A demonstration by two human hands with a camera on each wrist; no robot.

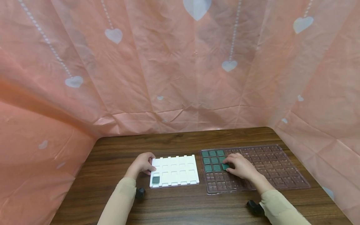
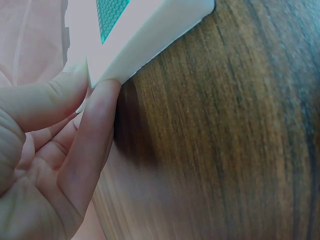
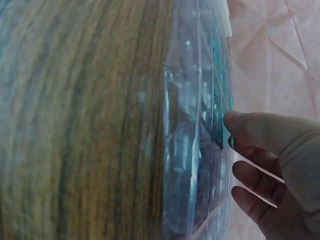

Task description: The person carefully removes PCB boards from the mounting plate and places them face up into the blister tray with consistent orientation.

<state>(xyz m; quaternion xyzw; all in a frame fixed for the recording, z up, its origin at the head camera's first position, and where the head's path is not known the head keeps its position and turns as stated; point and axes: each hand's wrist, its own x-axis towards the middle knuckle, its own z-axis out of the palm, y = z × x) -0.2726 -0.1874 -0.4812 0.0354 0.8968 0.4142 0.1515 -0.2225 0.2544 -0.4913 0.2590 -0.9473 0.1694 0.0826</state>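
Note:
My left hand (image 1: 142,164) pinches the left edge of a white tray (image 1: 178,184) between thumb and fingers; the left wrist view shows the grip at the tray's corner. One dark green square chip (image 1: 156,180) lies in the tray's near-left pocket. My right hand (image 1: 241,166) is over a clear plastic tray (image 1: 298,182) and pinches a green square chip (image 1: 225,167) between thumb and index finger. In the right wrist view this chip (image 3: 231,104) shows only as a thin edge, so I cannot tell whether it is clear of its pocket.
Several green chips (image 1: 214,160) sit in the far-left pockets of the clear tray. Both trays lie on a brown wooden table (image 1: 168,206), with a narrow gap between them. A pink curtain (image 1: 180,78) with white hearts surrounds the table at the back and sides.

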